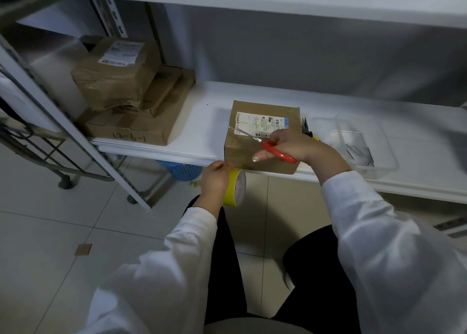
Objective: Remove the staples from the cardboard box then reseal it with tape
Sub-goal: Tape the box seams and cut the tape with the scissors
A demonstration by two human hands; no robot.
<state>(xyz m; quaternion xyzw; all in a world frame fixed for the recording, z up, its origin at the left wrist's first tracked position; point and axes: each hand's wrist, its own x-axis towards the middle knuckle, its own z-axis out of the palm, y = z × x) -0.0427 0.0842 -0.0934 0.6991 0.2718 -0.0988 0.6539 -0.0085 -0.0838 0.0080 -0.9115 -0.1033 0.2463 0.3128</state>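
Two arms in loose white sleeves reached forward from a seated person toward a long white shelf (202,121). The right forearm stretched over the shelf's front edge and the left stayed lower, in front of that edge. A stack of brown cardboard parcels (141,129) sat at the shelf's left end. The task's square brown cardboard box (267,107) stood near the middle of the shelf, its front face flush with the edge. Its top carried a white printed shipping label with a barcode, and glossy clear film showed across the top and down the front. To its right lay a clear shallow plastic container (379,167) holding some grey strips, too small to identify. The right hand (293,144) hovered over the box's front right part, fingers curled through the handles of the red-handled scissors (278,153) and thumb stretched out to the left. The steel blades pointed up and left across the label. The left hand (214,179) sat just below the shelf edge at the box's front left corner. It clasped the yellow-cored roll of tape (238,188) from the side, with its fingertips pinched together near the corner. Dark pliers with yellow grips (307,129) lay between the box and the container, partly hidden behind the right hand.
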